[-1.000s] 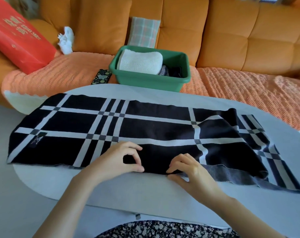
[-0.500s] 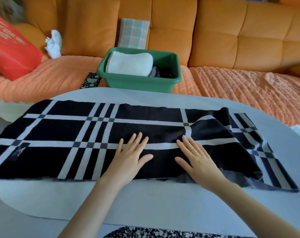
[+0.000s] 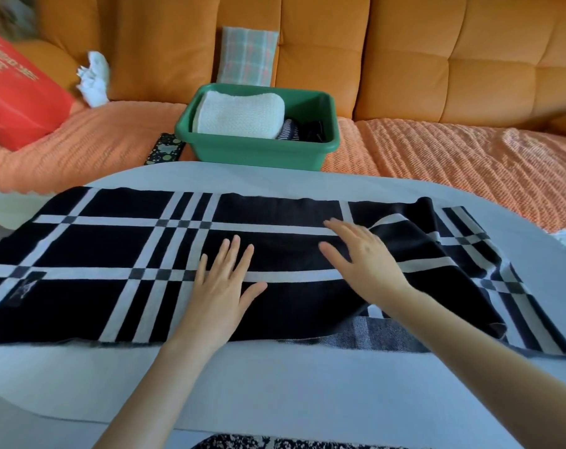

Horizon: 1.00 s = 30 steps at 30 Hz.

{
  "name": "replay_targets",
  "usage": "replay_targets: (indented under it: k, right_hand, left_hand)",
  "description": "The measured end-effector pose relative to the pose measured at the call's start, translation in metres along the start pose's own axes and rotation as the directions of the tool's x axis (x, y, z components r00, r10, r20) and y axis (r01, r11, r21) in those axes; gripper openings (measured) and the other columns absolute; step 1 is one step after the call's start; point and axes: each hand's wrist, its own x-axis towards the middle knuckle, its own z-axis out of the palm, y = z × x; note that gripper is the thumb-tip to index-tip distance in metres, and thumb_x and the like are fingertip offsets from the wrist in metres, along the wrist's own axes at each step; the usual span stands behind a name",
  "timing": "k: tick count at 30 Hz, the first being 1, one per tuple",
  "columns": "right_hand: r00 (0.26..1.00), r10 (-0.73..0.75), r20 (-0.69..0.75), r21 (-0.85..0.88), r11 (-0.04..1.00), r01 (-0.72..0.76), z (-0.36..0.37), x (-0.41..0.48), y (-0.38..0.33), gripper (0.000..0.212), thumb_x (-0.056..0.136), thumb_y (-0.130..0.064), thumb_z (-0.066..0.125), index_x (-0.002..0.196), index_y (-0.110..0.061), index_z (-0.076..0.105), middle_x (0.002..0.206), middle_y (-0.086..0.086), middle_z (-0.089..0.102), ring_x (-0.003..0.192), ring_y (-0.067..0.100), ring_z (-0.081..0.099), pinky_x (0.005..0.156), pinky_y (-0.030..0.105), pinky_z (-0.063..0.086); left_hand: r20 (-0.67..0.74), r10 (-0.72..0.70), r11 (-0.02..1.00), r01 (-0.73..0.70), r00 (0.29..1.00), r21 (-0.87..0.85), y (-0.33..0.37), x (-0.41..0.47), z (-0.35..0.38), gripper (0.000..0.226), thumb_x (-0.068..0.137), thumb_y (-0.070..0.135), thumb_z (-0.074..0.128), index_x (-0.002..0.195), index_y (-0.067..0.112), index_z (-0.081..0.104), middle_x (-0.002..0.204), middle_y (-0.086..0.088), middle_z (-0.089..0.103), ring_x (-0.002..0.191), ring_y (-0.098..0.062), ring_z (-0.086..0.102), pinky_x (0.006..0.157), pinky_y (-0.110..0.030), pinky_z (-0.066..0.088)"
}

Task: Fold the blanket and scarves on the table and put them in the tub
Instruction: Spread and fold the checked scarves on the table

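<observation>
Scarf (image 3: 97,247) lies flat on bench (image 3: 275,384), extending left of fingers. Left hand (image 3: 221,286): fingers straight, apart, pressing cloth. Green tub (image 3: 259,153) beyond fingertips, past far edge. Right hand (image 3: 366,264) likewise flat; scarf rumpled to its right.

Both bare forearms are extending forward, side by side. The left hand (image 3: 223,283) is lying palm down, fingers straight and spread; the right hand (image 3: 366,264) is lying slightly farther ahead, fingers extended and flat.
</observation>
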Motion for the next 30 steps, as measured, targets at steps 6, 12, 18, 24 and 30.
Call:
replay_targets:
  k: [6, 12, 18, 24, 30]
  right_hand:
    - [0.972, 0.036, 0.231, 0.07, 0.996, -0.053, 0.035, 0.106, -0.025, 0.049, 0.1, -0.03, 0.04, 0.145, -0.012, 0.032, 0.148, 0.009, 0.037, 0.137, 0.026, 0.03, 0.111, 0.039, 0.026]
    - [0.985, 0.136, 0.109, 0.017, 0.99, -0.139, 0.062, 0.155, -0.025, 0.032, 0.094, -0.026, 0.055, 0.122, -0.013, 0.057, 0.124, 0.011, 0.052, 0.122, 0.029, 0.036, 0.099, 0.037, 0.035]
    - [0.982, 0.122, -0.145, -0.028, 0.991, -0.127, 0.067, 0.159, -0.024, 0.016, 0.091, -0.022, 0.057, 0.101, -0.013, 0.065, 0.111, 0.007, 0.057, 0.114, 0.028, 0.038, 0.094, 0.034, 0.032]
    - [0.989, 0.098, -0.111, -0.066, 0.992, -0.106, 0.075, 0.149, -0.024, 0.036, 0.093, -0.013, 0.049, 0.128, -0.014, 0.048, 0.135, 0.009, 0.043, 0.126, 0.029, 0.031, 0.102, 0.034, 0.026]
    - [0.99, -0.139, -0.024, 0.018, 0.99, 0.139, 0.052, 0.085, -0.021, 0.039, 0.093, -0.02, 0.052, 0.132, -0.017, 0.05, 0.151, 0.002, 0.031, 0.136, 0.023, 0.026, 0.111, 0.037, 0.02]
  left_hand:
    - [0.028, -0.054, 0.997, 0.052, 0.998, 0.064, -0.003, 0.004, 0.006, 0.088, 0.075, 0.069, -0.025, 0.146, 0.024, -0.002, 0.154, 0.0, -0.004, 0.142, -0.013, -0.005, 0.114, -0.039, 0.0]
    - [0.049, -0.048, 0.996, 0.044, 0.998, 0.083, -0.004, 0.003, 0.006, 0.076, 0.092, 0.063, -0.004, 0.143, 0.021, 0.034, 0.149, -0.009, 0.034, 0.138, -0.023, 0.031, 0.107, -0.049, 0.025]
    - [0.089, -0.041, 0.998, 0.035, 0.995, 0.06, -0.002, -0.002, 0.002, 0.08, 0.069, 0.073, -0.019, 0.143, 0.042, -0.016, 0.155, 0.0, -0.022, 0.141, -0.014, -0.023, 0.114, -0.044, -0.015]
    - [0.098, -0.04, 0.998, 0.035, 0.994, 0.052, -0.002, -0.005, 0.001, 0.082, 0.069, 0.075, -0.014, 0.144, 0.042, -0.016, 0.155, 0.001, -0.023, 0.14, -0.012, -0.026, 0.115, -0.045, -0.014]
    - [0.097, 0.044, 0.998, -0.047, 0.994, 0.031, 0.003, -0.003, -0.001, 0.085, 0.072, 0.067, -0.015, 0.148, 0.031, -0.004, 0.156, 0.007, -0.017, 0.14, -0.007, -0.023, 0.114, -0.041, -0.015]
